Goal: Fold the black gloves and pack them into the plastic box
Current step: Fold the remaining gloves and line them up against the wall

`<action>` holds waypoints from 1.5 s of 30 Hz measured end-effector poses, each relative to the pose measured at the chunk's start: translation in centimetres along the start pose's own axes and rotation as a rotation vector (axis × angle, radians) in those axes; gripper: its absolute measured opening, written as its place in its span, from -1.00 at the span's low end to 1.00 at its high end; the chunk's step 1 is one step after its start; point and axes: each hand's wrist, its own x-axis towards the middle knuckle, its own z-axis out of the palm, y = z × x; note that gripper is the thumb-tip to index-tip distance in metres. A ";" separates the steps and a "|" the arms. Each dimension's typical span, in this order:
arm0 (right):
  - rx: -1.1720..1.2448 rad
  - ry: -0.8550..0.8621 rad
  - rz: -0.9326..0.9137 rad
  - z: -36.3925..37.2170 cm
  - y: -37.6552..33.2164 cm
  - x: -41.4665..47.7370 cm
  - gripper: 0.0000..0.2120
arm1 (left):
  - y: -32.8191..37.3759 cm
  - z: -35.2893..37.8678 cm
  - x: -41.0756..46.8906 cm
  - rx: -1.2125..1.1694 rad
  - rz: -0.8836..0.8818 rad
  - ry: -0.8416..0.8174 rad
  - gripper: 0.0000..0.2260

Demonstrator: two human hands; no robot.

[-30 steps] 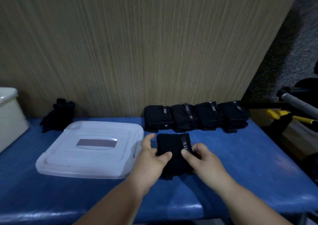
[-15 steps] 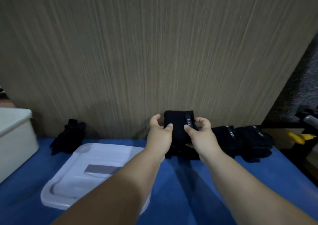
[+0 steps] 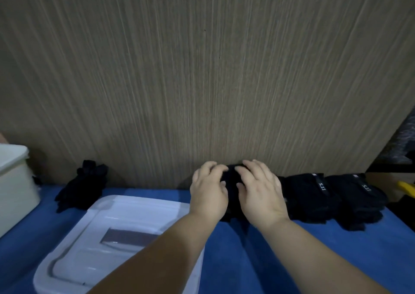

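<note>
A folded black glove bundle [image 3: 232, 179] lies at the back of the blue table [image 3: 303, 260], against the wooden panel. My left hand [image 3: 208, 192] and my right hand [image 3: 258, 190] rest palm down on top of it, fingers spread and pressing; most of the bundle is hidden beneath them. To its right runs a row of folded black gloves [image 3: 318, 194] with white lettering on their straps. A loose heap of unfolded black gloves [image 3: 85, 185] sits at the back left. The pale plastic box [image 3: 15, 185] stands at the far left edge.
A white translucent lid [image 3: 107, 244] lies flat on the table under my left forearm. The wooden panel [image 3: 202, 69] closes off the back. A yellow object [image 3: 406, 188] and dark clutter sit beyond the table's right end.
Both hands lifted the folded bundle from the table's middle, carried it to the back and set it down at the left end of the folded row; the pinch has given way to flat pressing.
</note>
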 end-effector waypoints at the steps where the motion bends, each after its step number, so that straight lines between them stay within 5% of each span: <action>1: -0.027 -0.042 -0.019 0.3 0.2 0.0 -0.58 | -0.2 0.1 0.1 0.033 0.055 -0.015 -0.68; 6: -0.156 -0.197 -0.022 1.2 0.6 0.2 -0.17 | -1.2 0.5 0.1 0.090 0.068 -0.297 -0.60; 10: -0.171 -0.239 -0.002 1.8 0.7 0.2 -0.12 | -1.4 0.5 -0.1 0.067 0.019 -0.368 -0.58; 16: -0.177 -0.272 0.019 2.0 0.6 0.0 -0.46 | -1.5 0.7 -0.4 0.039 -0.061 -0.440 -0.56; 20: -0.192 -0.285 0.026 2.4 0.7 -0.1 -0.45 | -1.8 0.5 -0.8 0.160 -0.058 -0.475 -0.55; 25: -0.184 -0.262 0.028 2.9 0.9 -0.6 -0.15 | -2.0 0.5 -1.0 0.172 -0.064 -0.498 -0.54; 31: -0.158 -0.270 0.058 2.8 0.8 -0.7 -0.48 | -2.1 0.2 -1.3 0.232 -0.076 -0.505 -0.54; 40: -0.137 -0.293 0.084 2.2 0.6 -0.4 -0.50 | -2.1 -1.4 -1.5 0.336 -0.125 -0.544 -0.53; 45: -0.128 -0.134 0.117 0.2 -0.6 0.2 -0.54 | -4.8 -6.2 -3.1 0.233 -0.251 -0.380 -0.51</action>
